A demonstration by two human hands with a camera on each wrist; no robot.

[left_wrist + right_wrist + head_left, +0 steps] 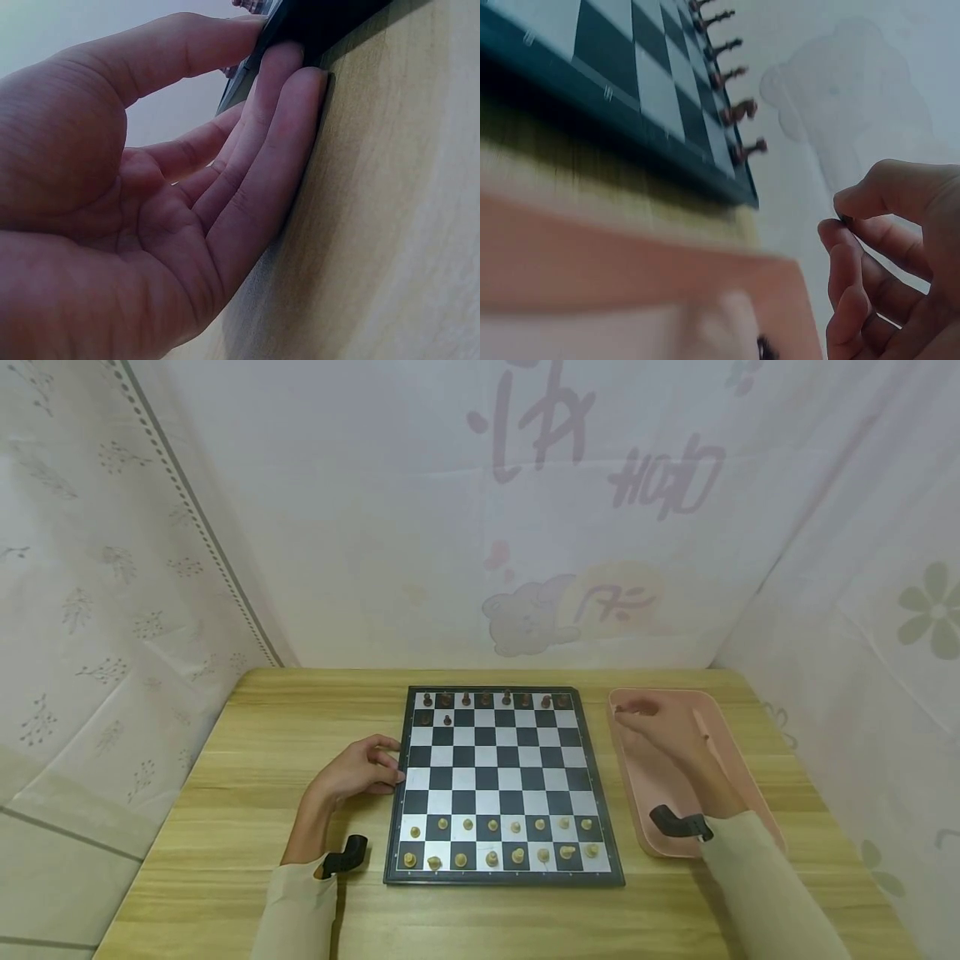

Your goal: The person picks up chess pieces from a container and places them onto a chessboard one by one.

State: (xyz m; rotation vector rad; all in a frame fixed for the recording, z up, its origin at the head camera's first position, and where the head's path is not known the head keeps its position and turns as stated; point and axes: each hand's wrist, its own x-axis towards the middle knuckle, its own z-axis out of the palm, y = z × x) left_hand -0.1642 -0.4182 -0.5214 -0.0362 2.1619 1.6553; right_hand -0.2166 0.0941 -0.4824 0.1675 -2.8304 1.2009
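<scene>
A black-and-white chessboard lies on the table. Dark red chess pieces line its far row, with two pawns in front at the left; two rows of cream pieces stand at the near side. My left hand rests at the board's left edge, its thumb touching the rim and its fairly straight fingers against the side. Over the pink tray, my right hand pinches a small dark red chess piece between thumb and fingertips, which mostly hide it.
Inside the tray lies a small dark piece, partly beside my right hand. The wooden table extends around board and tray. Patterned cloth hangs behind the table and at both sides. A black wrist mount sticks out from my right sleeve.
</scene>
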